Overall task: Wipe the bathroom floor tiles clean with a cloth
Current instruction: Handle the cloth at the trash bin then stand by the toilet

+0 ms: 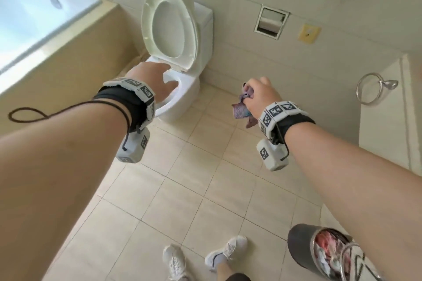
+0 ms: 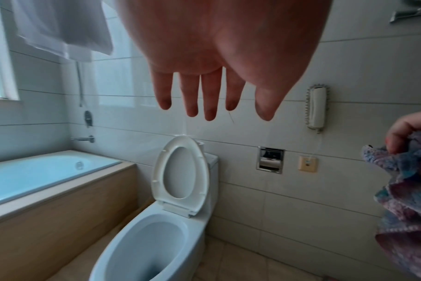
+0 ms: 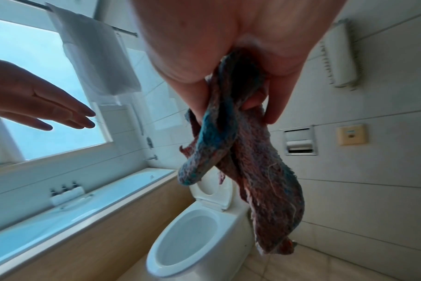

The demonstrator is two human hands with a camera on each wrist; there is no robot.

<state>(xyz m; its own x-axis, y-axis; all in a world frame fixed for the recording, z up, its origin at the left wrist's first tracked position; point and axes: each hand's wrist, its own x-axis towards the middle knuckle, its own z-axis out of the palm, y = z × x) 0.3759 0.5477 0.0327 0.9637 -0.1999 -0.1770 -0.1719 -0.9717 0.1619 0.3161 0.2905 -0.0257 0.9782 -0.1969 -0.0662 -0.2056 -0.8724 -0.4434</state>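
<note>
Beige floor tiles (image 1: 182,189) beside toilet (image 1: 182,89) and bathtub (image 1: 34,13); left hand (image 1: 157,82) flat, empty; right hand (image 1: 258,96) clutching cloth (image 3: 252,171).

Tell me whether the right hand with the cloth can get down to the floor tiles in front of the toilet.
Probably yes. The right hand grips the cloth in the air, and the floor tiles beside the toilet lie bare below it; the person would need to crouch.

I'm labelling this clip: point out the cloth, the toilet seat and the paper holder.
cloth (image 3: 250,161): right wrist view, middle of the hanging folds.
toilet seat (image 1: 147,23): head view, left side of the raised ring.
paper holder (image 1: 257,21): head view, left edge of its metal frame.
</note>
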